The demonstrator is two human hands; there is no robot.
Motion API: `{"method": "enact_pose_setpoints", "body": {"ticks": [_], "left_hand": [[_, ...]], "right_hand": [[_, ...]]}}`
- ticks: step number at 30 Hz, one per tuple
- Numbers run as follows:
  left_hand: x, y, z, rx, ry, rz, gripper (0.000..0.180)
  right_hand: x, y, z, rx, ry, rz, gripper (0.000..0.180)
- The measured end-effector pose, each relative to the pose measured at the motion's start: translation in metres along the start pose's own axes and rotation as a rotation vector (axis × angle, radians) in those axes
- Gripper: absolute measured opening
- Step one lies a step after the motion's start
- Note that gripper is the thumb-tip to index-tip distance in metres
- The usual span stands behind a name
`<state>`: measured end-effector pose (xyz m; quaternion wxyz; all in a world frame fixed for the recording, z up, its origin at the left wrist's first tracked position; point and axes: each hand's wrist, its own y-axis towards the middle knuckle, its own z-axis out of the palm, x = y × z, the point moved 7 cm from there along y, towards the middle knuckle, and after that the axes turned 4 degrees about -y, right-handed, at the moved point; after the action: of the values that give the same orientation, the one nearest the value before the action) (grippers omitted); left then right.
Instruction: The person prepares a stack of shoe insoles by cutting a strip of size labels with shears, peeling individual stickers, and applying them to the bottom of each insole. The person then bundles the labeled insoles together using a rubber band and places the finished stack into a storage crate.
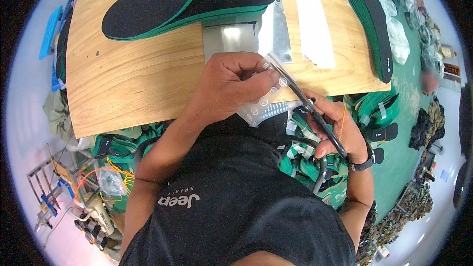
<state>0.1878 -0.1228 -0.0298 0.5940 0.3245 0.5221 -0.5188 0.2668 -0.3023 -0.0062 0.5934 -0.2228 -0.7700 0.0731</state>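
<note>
Pinched in the left hand (229,83), thumb against fingers, is a clear plastic sheet printed with white round marks (254,110), hanging over the near edge of the pale wooden table (133,86) — probably steadied for firmness. Black-handled metal scissors (314,110) sit gripped in the right hand (347,130), angled at the sheet's upper end (contact unclear). Black-topped, green-edged insoles (143,14) lie beyond, seemingly out of the way.

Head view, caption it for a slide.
Left hand holding a clear sheet, right hand holding scissors, with insoles on the table.

Two hands (224,88), one pair of scissors (326,129), one wristwatch (363,164), one wooden tabletop (133,79)
</note>
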Motion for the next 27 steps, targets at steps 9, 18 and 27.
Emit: {"method": "enact_pose_setpoints", "body": {"ticks": [9,18,27], "left_hand": [[0.001,-0.002,0.001,0.000,0.045,0.000,0.013],[0.002,-0.007,0.010,0.039,0.113,0.014,0.011],[-0.012,-0.008,0.018,0.019,0.158,0.178,0.010]], "right_hand": [[-0.003,-0.004,0.001,-0.082,-0.068,-0.058,0.096],[-0.002,-0.008,0.008,-0.214,-0.213,-0.159,0.100],[-0.021,-0.043,-0.019,-0.589,-0.268,-0.078,0.067]]}}
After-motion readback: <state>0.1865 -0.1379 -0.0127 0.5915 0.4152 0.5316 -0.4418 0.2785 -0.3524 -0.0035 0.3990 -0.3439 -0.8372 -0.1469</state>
